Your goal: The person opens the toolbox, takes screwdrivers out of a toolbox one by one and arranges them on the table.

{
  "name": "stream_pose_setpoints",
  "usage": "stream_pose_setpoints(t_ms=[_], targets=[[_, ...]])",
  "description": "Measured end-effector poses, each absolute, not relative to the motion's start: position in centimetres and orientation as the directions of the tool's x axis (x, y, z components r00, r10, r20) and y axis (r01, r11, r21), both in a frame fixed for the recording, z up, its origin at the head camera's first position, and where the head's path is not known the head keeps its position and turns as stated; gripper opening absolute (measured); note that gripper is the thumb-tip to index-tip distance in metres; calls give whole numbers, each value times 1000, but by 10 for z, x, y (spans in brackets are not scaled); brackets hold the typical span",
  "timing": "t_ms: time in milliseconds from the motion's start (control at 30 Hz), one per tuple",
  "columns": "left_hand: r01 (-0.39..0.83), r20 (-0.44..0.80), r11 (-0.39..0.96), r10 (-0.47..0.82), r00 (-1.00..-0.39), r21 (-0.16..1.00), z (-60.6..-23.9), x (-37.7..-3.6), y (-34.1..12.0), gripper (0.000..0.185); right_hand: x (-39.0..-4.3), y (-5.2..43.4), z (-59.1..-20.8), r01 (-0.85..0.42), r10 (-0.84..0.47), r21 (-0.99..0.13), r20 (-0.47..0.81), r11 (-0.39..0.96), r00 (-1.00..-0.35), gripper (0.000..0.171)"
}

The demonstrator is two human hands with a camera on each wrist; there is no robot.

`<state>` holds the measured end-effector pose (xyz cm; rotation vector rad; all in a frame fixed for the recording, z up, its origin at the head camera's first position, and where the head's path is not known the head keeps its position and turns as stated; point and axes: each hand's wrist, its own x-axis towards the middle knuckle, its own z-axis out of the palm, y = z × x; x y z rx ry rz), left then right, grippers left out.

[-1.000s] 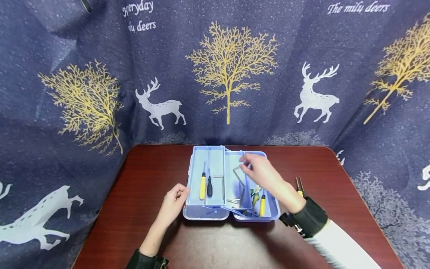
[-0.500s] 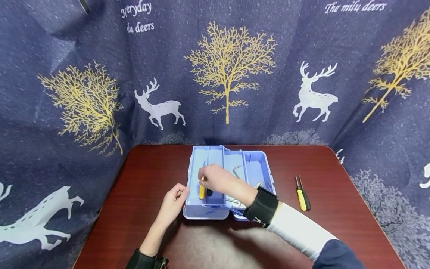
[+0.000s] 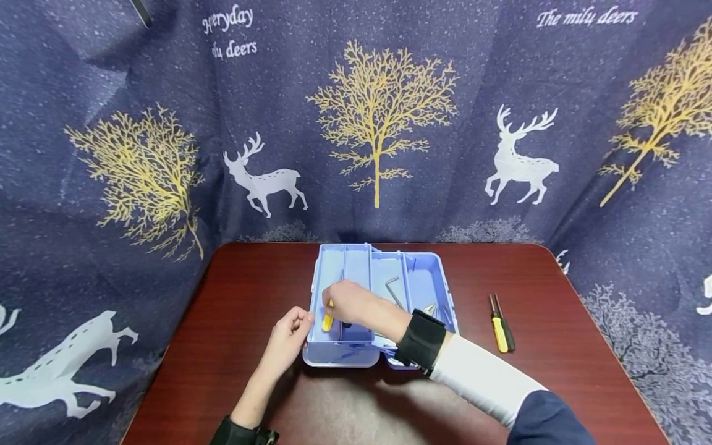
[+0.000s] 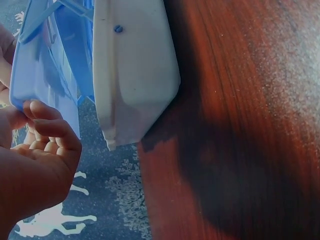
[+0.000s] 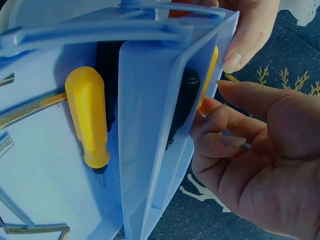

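R hand [image 3: 349, 301] is reaching across into the raised left tray [image 3: 356, 272] of the pale blue toolbox [image 3: 424, 281], fingers [image 5: 220, 135] curled round the yellow-handled screwdriver [image 3: 328, 320] & pinching it. In the head view the yellow handle pokes out under the hand, tilted, w/ its lower end near the tray's front left corner. The wrist view shows a slim metal shaft running through the pinch, and a black-handled screwdriver [image 5: 186, 97] lying just beside it against the tray wall.

L hand [image 3: 289, 337] sits at the toolbox's front left corner, fingers [image 4: 50, 127] curled loosely w/ tips touching the tray's blue edge; can't tell if it's a firm grip or just steadying. Nothing else in that hand.

Toolbox stands open on the dark red wooden surface [image 3: 245, 346], roughly centre, near the back edge. In the middle section an L-shaped hex key [image 3: 394, 289] lies by the R forearm. The right wrist view also shows a second yellow-handled screwdriver [image 5: 90, 120] down in the lower box w/ more bent metal keys [image 5: 30, 227] close by.

Off to the right, well apart from the box, a pair of small screwdrivers [image 3: 500, 321], one yellow & one black, lie side by side on the surface. Behind it all hangs a navy curtain [image 3: 111, 123] printed w/ gold trees & white deer
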<state>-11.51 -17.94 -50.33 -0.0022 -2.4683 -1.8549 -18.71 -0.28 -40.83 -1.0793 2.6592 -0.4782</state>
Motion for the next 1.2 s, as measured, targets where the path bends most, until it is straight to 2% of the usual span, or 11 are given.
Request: stream_pose_setpoints(t_ms=[367,733,1200], targets=[[23,35,268,-41,-999,963,-505,-114,-177,15,-195,-7,-413,-623,-725,-401,-186,672,-663,9],[18,28,278,-33,-999,960,-505,-115,-178,17,-197,2,-419,-584,-734,-519,-134,624,-666,8],[35,47,271,-38,-998,962,-502,-113,-176,19,-187,32,-414,-514,-707,-636,-71,575,-703,9]])
